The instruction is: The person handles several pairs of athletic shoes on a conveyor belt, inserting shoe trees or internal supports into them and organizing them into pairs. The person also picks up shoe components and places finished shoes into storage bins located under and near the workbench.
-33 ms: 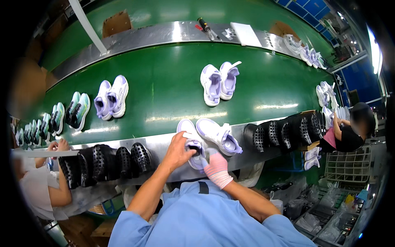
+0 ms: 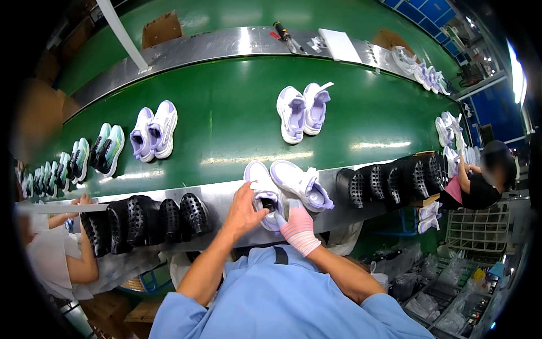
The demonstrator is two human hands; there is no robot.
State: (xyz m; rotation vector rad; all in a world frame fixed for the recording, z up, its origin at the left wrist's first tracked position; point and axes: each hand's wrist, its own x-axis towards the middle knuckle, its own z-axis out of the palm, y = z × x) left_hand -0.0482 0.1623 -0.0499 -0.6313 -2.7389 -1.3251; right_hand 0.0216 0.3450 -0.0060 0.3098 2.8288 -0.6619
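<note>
A white and lavender sneaker (image 2: 257,173) stands on the metal ledge in front of me, toe pointing away. My bare left hand (image 2: 243,210) grips its left side, with the thumb at the dark shoe opening. My right hand (image 2: 298,228), in a pink-striped glove with greyish fingertips, closes on the heel and right side of the collar. Its fingertips are partly hidden against the shoe. The matching sneaker (image 2: 292,175) lies just to the right, angled, its heel toward the lower right and its tongue raised. No hand touches that one.
Black studded shoe forms (image 2: 137,223) line the ledge at left, and more black forms (image 2: 390,182) at right. On the green belt (image 2: 226,130) stand a sneaker pair (image 2: 292,116), another pair (image 2: 153,133) and several mint-green shoes (image 2: 107,150). Co-workers sit at left (image 2: 56,248) and right (image 2: 480,175).
My right hand's fingers have shifted slightly at the heel, with the thumb now more upright against the collar. The view has moved a little; the left hand keeps its grip.
</note>
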